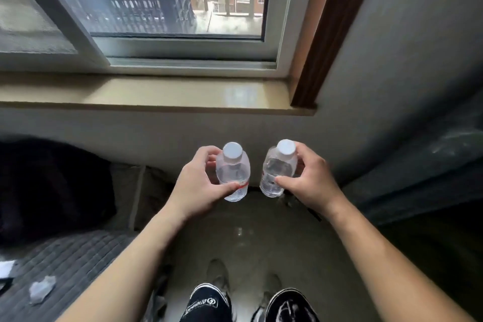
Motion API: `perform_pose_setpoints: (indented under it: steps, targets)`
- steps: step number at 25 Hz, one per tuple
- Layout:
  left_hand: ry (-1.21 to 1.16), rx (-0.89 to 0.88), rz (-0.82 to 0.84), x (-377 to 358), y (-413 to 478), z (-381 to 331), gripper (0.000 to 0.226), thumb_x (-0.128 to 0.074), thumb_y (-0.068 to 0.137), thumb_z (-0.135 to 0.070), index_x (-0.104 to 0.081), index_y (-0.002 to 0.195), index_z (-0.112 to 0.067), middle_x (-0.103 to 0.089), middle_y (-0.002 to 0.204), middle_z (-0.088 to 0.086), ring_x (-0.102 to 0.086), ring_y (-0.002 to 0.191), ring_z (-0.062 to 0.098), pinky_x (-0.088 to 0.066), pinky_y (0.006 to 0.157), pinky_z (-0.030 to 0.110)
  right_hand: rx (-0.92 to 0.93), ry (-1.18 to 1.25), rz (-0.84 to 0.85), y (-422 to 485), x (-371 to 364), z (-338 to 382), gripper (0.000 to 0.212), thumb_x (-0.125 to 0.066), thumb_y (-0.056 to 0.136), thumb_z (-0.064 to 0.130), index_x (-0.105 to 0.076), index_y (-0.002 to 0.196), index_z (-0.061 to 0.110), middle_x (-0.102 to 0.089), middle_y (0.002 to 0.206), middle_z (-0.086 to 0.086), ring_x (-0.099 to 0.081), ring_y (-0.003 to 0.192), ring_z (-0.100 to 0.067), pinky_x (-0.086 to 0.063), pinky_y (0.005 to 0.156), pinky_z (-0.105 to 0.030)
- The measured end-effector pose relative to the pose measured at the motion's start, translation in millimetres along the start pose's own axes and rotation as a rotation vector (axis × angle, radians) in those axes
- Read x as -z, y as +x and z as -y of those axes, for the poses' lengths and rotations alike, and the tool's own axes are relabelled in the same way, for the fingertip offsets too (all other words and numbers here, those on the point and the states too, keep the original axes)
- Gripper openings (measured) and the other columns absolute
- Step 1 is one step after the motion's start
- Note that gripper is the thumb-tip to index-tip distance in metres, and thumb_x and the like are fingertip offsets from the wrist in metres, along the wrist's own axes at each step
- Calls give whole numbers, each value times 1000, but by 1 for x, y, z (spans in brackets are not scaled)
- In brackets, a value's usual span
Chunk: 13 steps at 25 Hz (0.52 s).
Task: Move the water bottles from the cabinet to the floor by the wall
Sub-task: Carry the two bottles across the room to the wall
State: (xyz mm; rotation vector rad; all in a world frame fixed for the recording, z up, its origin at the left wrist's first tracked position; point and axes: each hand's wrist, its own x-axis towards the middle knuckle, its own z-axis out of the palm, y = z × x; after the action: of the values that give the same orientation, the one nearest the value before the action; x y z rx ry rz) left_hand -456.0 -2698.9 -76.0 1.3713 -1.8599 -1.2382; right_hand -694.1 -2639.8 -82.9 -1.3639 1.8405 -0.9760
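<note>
Clear plastic bottles, one in each hand, held over the floor by the wall.

The left hand (198, 180) grasps the left bottle (233, 172) and the right hand (309, 180) grasps the right bottle (277, 168), both upright at twelve o'clock from the shoes (288, 306), under the windowsill (146, 94). The carry from the cabinet looks finished; whether they touch the floor (251, 238) is unclear, and letting go remains.

two clear water bottles with white caps, upright and side by side just before the wall (156, 133): left bottle (233, 172) with a red label band, right bottle (278, 168) tilted slightly, both part-filled.
</note>
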Motion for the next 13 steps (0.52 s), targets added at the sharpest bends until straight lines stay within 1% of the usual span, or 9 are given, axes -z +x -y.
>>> perform_pose_setpoints:
  steps: [2, 4, 5, 7, 9, 10, 12, 13]
  targets:
    - [38, -1, 46, -17, 27, 31, 67, -90, 61, -35, -50, 113, -33, -64, 108, -19, -59, 107, 0, -52, 93, 33, -16, -11, -7, 19, -17, -32, 62, -76, 59, 17, -60, 119, 24, -66, 112, 7, -63, 103, -10, -52, 91, -31]
    - [65, -1, 84, -38, 53, 69, 65, -89, 62, -37, -48, 113, -34, -63, 108, -21, -58, 108, -1, -52, 93, 32, -35, -18, -1, 37, -37, -69, 61, -77, 59, 10, -61, 117, 24, -66, 112, 6, -63, 103, -10, -51, 92, -29]
    - [72, -9, 95, -50, 65, 89, 65, -89, 62, -38, -48, 112, -34, -63, 108, -21, -59, 107, -1, -53, 90, 31, -44, -18, 4, 46, -49, -90, 61, -77, 60, 7, -61, 116, 24, -66, 112, 6, -63, 103, -10, -51, 92, -28]
    - [84, -13, 112, -75, 86, 129, 62, -88, 62, -40, -48, 110, -35, -63, 105, -20, -61, 102, 0, -54, 83, 25, -70, -10, 17, 62, -72, -134, 61, -77, 61, 4, -60, 116, 25, -67, 111, 7, -63, 104, -9, -51, 92, -25]
    - [92, 3, 132, -101, 106, 170, 59, -87, 61, -41, -47, 104, -40, -62, 103, -22, -62, 97, -5, -52, 75, 17, -103, 17, 34, 75, -96, -179, 61, -79, 63, 4, -59, 115, 28, -68, 111, 8, -64, 103, -6, -51, 91, -24]
    - [85, 10, 142, -115, 117, 194, 60, -86, 59, -44, -47, 103, -42, -62, 103, -24, -61, 95, -8, -51, 75, 15, -118, 24, 45, 82, -110, -205, 61, -79, 64, 6, -58, 115, 31, -68, 112, 10, -64, 103, -5, -52, 91, -24]
    - [53, 26, 162, -144, 136, 245, 65, -83, 54, -52, -46, 108, -43, -61, 108, -22, -60, 97, -10, -54, 76, 18, -139, 31, 68, 93, -139, -261, 60, -81, 66, 11, -57, 115, 34, -67, 114, 12, -64, 103, -4, -53, 89, -24]
    - [39, 33, 165, -157, 144, 271, 69, -82, 54, -53, -47, 111, -40, -61, 110, -20, -60, 98, -10, -55, 76, 19, -146, 33, 79, 98, -153, -289, 60, -82, 67, 14, -57, 117, 33, -66, 115, 12, -64, 104, -4, -53, 88, -25]
